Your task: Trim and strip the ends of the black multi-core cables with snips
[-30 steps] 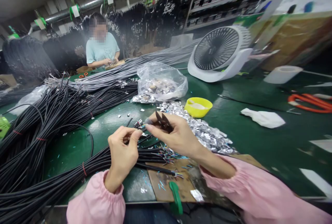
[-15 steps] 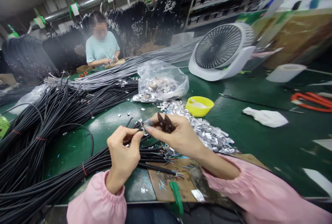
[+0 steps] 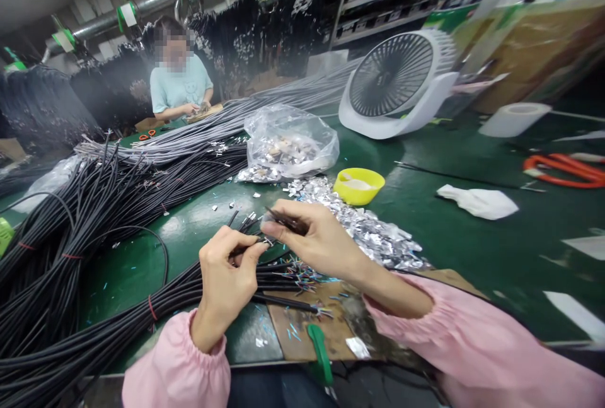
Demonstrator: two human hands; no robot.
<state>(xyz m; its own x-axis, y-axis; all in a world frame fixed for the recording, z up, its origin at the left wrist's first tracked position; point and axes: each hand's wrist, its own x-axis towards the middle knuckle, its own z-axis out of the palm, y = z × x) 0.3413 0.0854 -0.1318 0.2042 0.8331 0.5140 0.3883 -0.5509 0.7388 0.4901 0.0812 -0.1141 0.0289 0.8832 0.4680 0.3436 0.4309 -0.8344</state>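
My left hand (image 3: 227, 279) is closed, thumb and forefinger pinching a black cable (image 3: 256, 241) near its stripped end. Close against that end is my right hand (image 3: 321, 238), wrapped round dark snips (image 3: 292, 222) whose blades look almost together; a greyish cover sits on one fingertip. Fine wires at the cable end are partly hidden by the fingers. Below both hands lies a tied bundle of black cables (image 3: 182, 294), its coloured wire ends (image 3: 302, 274) fanned out above a brown board (image 3: 288, 332).
Foil scraps (image 3: 378, 234) are heaped right of my hands, beside a yellow bowl (image 3: 359, 187) and a plastic bag (image 3: 293, 143). More black cables (image 3: 94, 212) are piled left. A white fan (image 3: 397, 86) stands behind. Across the table sits a person (image 3: 182, 89). Orange-handled scissors (image 3: 564, 170) lie right.
The snips have turned in my right hand, from spread blades pointing up to nearly closed blades angled left at the cable end. My left hand has barely moved. The view has shifted slightly.
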